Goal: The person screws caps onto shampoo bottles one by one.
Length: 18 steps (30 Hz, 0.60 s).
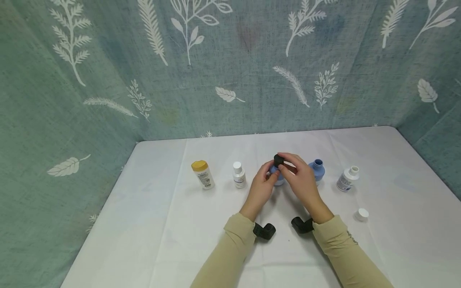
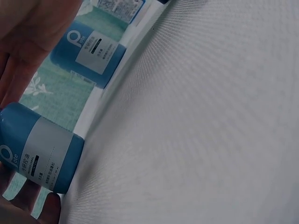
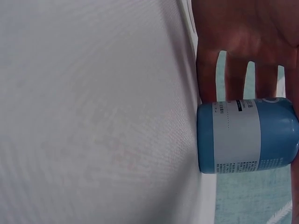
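A blue bottle [image 1: 279, 183] with a pale label stands upright on the table between the two hands. My left hand [image 1: 261, 185] holds it by the side, fingers curled round its body. With thumb and fingertips my right hand [image 1: 299, 176] pinches a black cap [image 1: 278, 160] at the bottle's top; whether the threads are engaged is hidden. Both wrist views show the blue bottle's label [image 2: 44, 151] and its base against the white cloth. Just right of the right hand stands a second blue bottle [image 1: 318, 171], uncapped and partly covered by that hand.
Farther right are an uncapped white bottle [image 1: 347, 179] and a loose white cap [image 1: 361, 215]. To the left stand a small white bottle [image 1: 239, 176] with its cap on and a white bottle with a yellow cap [image 1: 199, 165]. A patterned green curtain [image 1: 230, 112] hangs behind the table.
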Tool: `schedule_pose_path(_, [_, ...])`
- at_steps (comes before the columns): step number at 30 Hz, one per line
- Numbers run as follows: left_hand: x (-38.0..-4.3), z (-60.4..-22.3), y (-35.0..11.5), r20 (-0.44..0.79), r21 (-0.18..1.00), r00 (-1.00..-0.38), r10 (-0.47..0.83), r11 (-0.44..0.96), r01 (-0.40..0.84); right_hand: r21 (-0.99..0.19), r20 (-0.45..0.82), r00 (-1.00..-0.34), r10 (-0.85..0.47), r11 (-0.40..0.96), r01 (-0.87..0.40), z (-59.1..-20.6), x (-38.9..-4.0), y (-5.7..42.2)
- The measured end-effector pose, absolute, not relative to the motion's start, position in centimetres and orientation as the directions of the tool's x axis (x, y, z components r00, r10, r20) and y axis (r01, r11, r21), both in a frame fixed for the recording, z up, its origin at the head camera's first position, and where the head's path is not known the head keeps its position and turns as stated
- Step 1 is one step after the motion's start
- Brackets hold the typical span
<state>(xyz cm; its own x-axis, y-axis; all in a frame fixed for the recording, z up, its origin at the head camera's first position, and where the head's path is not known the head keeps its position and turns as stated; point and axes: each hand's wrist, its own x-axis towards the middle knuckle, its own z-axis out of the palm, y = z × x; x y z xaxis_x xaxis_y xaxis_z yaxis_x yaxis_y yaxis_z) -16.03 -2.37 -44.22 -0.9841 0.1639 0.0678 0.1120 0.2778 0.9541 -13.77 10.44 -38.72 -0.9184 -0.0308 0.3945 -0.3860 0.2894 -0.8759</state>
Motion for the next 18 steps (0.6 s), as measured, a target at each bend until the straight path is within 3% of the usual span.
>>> schedule_pose_path(11, [-16.13,-44.25,-2.30,0.088,0.948,-0.985,0.151,0.291,0.130,-0.885,0.332,-0.943,0.001,0.346,-0.311,-38.09,-13.31,10.35])
schedule_pose_path(18, [-16.02,-44.23,-2.31,0.073,0.952,-0.986,0.151,0.283,0.114,-0.896,0.335,-0.942,-0.020,0.303,-0.325,-38.24,-13.41,10.44])
